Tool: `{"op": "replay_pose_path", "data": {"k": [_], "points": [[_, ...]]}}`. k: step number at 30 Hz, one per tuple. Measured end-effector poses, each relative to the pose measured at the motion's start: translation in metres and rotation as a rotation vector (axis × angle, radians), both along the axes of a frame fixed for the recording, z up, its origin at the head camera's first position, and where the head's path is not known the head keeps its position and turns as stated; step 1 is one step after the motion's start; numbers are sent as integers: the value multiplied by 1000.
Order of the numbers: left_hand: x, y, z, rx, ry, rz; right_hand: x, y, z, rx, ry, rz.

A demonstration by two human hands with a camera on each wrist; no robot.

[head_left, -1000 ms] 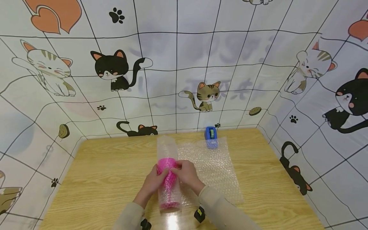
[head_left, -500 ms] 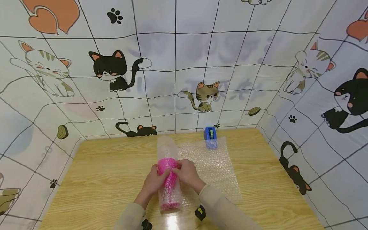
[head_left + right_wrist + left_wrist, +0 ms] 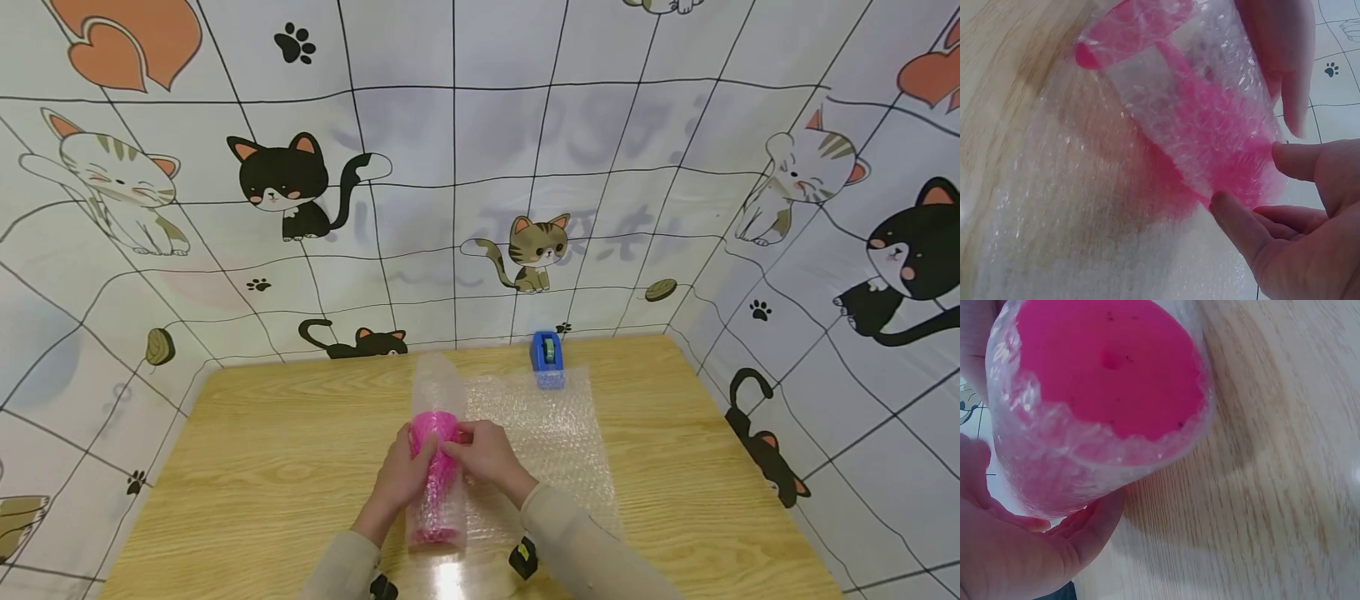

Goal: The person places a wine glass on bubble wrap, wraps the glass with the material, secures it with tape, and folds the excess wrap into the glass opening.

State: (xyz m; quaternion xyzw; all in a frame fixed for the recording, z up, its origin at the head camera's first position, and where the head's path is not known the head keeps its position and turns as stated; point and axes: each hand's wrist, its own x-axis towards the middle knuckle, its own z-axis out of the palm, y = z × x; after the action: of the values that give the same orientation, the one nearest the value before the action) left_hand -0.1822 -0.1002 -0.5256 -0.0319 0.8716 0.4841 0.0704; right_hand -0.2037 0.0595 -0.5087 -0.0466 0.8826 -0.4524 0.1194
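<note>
Pink piece point(image 3: 437, 496) edged left at its base, wrap point(image 3: 540, 442) following — left grip point(image 3: 401, 473) and right grip point(image 3: 491, 454) holding it; we judge wrapping partway.

A pale beige left sleeve point(image 3: 341, 567) and a matching right sleeve point(image 3: 588, 546) are worn down to the wrists, with a small black left block point(image 3: 383, 587), partly cut off from view, and a black right block point(image 3: 523, 557), marked with yellow, seen beside them.
</note>
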Motion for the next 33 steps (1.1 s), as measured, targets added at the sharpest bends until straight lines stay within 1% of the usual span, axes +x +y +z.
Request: {"op": "replay_pose_path", "data": {"k": [4, 7, 11, 16, 21, 23, 28, 33], "points": [[-1, -1, 0, 19, -18, 11, 0, -2, -1, -3, -2, -4], [-1, -2, -1, 30, -4, -3, 0, -4, -3, 2, -20, -26], [0, -4, -2, 25, 8, -19, 1, -6, -6, -3, -43, -61], [0, -5, -1, 2, -4, 0, 1, -9, -7, -25, -39, -75], [0, -7, -2, -7, 32, -7, 2, -10, -8, -24, -32, -67], [-1, -7, -2, 5, 30, -7, 2, -10, -8, -34, -42, -67], [-2, -11, -2, 38, -9, -8, 1, -10, -8, -70, -75, -84], [-3, -15, -4, 47, -30, -14, 0, -9, -11, -136, -133, -106]]}}
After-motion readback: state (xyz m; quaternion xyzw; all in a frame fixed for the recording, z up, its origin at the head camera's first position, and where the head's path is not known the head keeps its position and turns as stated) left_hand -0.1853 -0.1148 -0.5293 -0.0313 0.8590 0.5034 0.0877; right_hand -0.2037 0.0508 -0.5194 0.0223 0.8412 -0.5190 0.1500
